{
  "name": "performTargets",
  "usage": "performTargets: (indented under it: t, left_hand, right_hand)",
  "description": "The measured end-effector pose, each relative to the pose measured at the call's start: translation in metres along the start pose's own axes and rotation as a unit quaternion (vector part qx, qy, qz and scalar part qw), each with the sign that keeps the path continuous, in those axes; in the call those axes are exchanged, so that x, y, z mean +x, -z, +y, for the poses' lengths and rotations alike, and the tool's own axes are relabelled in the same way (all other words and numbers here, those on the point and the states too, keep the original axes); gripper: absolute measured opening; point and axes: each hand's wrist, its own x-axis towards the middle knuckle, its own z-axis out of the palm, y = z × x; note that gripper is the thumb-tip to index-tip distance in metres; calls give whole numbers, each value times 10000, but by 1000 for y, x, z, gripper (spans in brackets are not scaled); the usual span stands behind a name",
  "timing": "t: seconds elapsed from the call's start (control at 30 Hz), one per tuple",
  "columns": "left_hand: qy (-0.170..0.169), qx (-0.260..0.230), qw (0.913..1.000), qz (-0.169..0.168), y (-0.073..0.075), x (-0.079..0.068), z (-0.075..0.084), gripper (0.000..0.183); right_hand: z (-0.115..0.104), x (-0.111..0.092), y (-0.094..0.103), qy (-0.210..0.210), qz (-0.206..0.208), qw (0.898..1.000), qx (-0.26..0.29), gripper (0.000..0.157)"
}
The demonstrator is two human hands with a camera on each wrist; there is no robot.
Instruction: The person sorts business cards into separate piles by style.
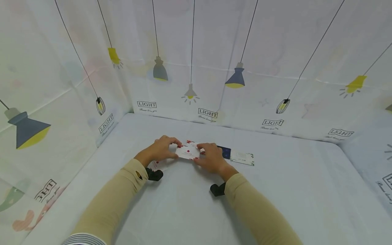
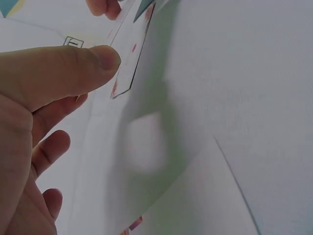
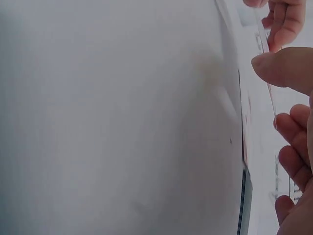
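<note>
A white card (image 1: 187, 152) with a red dot and red flowers at its corners is held between both hands above the table. My left hand (image 1: 160, 148) grips its left side, thumb at the near corner and index finger at the far one. On the opposite side my right hand (image 1: 212, 159) holds the card by its right edge. In the right wrist view the card (image 3: 271, 100) appears nearly edge-on between thumb and fingers. Just behind it lies another card with red flowers (image 1: 190, 142), partly hidden by the held card and the right hand.
A dark blue card (image 1: 226, 152) and a white card with green leaves (image 1: 245, 157) lie in a row to the right. Another card (image 1: 157, 165) lies under the left wrist, partly covered. White cloth covers the table (image 1: 180, 204); a lamp-printed curtain (image 1: 171, 95) stands behind.
</note>
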Motion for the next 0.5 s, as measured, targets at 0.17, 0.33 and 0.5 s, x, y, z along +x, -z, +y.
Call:
performTargets:
  t: [0.17,0.33,0.5]
  left_hand:
    - [-146,-306,9994,-40,-2,12,2,46]
    - [-151,-380,9992,-30,-5,27,7,48]
    - [49,-289,9996,33,-11,40,10,52]
  right_hand:
    - [12,0,10,-74,-163,9997,147,58]
    - [20,5,19,-51,-103,9998,133,58]
    - [26,10,23,-173,-120,9997,75,59]
